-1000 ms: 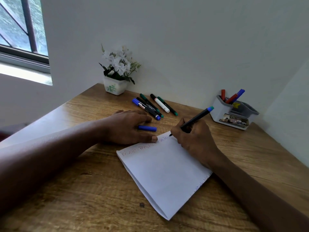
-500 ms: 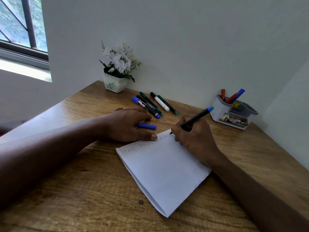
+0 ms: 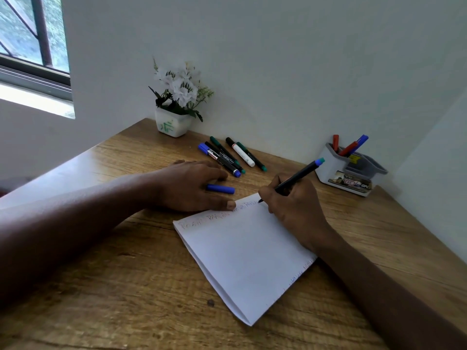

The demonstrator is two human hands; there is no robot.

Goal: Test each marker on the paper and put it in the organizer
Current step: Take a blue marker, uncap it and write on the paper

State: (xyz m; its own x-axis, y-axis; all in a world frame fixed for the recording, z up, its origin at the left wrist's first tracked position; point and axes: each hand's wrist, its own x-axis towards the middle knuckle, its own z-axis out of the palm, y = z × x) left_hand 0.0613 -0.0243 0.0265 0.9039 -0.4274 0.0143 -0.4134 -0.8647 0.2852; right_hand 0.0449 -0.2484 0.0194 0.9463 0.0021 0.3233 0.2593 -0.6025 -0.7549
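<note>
Marker (image 3: 294, 179) in curled right hand (image 3: 295, 210)

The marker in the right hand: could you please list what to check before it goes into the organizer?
1. Tip on paper: ok, right hand grips marker, tip at the top edge.
2. Paper steadied: ok, left hand touches its edge.
3. Ink works: cannot tell, writing is faint.
4. Cap ready: ok, blue cap beside left hand.
5. Organizer has room: ok, few markers inside.
</note>
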